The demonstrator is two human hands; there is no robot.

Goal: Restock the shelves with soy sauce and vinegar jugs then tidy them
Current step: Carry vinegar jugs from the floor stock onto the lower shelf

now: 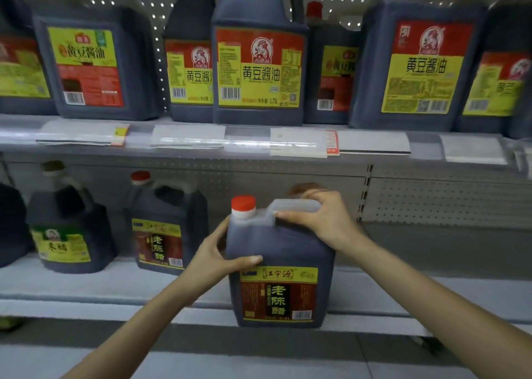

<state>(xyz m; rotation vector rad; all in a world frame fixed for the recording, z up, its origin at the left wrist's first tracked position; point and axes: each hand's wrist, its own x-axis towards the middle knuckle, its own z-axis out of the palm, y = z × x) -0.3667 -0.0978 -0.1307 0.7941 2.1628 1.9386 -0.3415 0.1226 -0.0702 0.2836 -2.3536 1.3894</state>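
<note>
Item: vinegar jug point(280, 263), red cap point(243, 203), dark contents, standing upright at the front edge of the lower shelf point(115, 286). Right grip point(319, 220) is curling its fingers round the top handle point(296, 206). Left grip point(218, 258) is clasping the jug's left shoulder, thumb lying across the front. A matching jug point(165, 229) and a green-labelled jug point(69, 234) are sitting farther back, leftward. Soy sauce jugs point(259, 71) are lining the upper shelf point(201, 154).
</note>
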